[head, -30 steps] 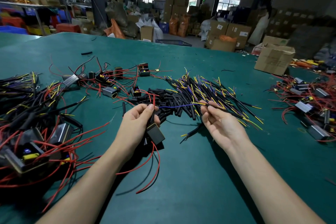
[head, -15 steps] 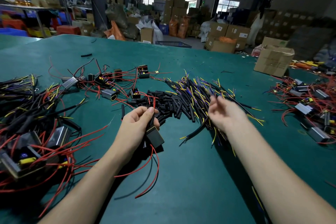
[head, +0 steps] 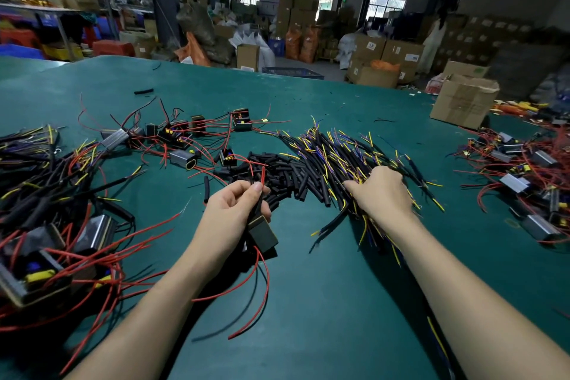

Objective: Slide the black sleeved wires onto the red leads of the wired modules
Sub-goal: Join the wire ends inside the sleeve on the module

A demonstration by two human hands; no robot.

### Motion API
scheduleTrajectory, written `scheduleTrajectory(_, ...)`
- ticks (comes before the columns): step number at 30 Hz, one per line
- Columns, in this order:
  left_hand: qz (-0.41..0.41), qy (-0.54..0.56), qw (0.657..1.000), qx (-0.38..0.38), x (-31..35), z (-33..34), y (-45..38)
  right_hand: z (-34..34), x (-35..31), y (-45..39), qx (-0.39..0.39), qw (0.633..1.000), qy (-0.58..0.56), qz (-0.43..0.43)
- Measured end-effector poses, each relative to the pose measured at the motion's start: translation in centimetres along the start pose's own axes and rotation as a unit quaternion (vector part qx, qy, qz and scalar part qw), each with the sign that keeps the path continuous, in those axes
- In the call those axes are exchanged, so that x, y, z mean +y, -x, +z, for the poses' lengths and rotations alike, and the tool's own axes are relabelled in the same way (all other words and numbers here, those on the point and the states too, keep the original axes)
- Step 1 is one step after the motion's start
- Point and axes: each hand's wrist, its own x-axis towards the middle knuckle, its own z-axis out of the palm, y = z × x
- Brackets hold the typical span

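My left hand point(head: 232, 210) grips a small dark wired module point(head: 262, 233) just above the green table, pinching one of its red leads point(head: 263, 175) upright between thumb and fingers. More red leads point(head: 257, 287) hang down from the module. My right hand point(head: 381, 191) rests palm-down on the pile of black sleeved wires point(head: 333, 154) with yellow and blue ends, fingers curled into them. Whether it holds one cannot be made out. A heap of short black sleeves point(head: 282, 176) lies between my hands.
Loose wired modules point(head: 182, 139) lie at the back left. A tangle of modules with sleeved wires point(head: 46, 225) fills the left edge. Another batch of modules point(head: 530, 170) sits at the right. A cardboard box point(head: 462, 100) stands at the far right on the table point(head: 324, 302).
My right hand let go of the blue and yellow wire it held and moved right and away, down onto the sleeved wire pile. My left hand stayed put with the module.
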Motion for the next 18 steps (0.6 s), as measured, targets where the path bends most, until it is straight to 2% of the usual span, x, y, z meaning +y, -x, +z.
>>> scheduleTrajectory(2, -0.001, -0.005, 1.000, 0.000, 0.0, 0.0, 0.0, 0.3, -0.2, 0.1, 0.008, 0.999, 0.036, 0.000)
scheduleTrajectory(4, 0.003, -0.013, 1.000, -0.004, -0.1, 0.0, 0.0, 0.4, -0.3, 0.0, 0.014, 1.000, 0.015, 0.018)
scheduleTrajectory(6, 0.007, -0.014, 1.000, -0.007, -0.1, 0.0, 0.0, 0.3, 0.0, -0.1, 0.027, 0.999, -0.041, 0.020)
scheduleTrajectory(8, 0.008, -0.010, 1.000, -0.007, -0.1, 0.0, 0.0, -0.1, 0.2, 0.0, 0.016, 0.988, -0.154, -0.016)
scheduleTrajectory(10, 0.008, 0.002, 1.000, -0.005, 0.0, 0.1, 0.1, -1.0, -0.2, 0.7, -0.025, 0.954, -0.292, -0.061)
scheduleTrajectory(13, 0.010, 0.049, 0.999, -0.002, 0.2, 0.3, 0.1, -2.4, -1.0, 2.3, -0.093, 0.882, -0.454, -0.081)
scheduleTrajectory(18, 0.029, 0.039, 0.999, -0.013, 0.5, 0.5, 0.4, -2.6, -1.5, 6.0, -0.144, 0.850, -0.489, -0.134)
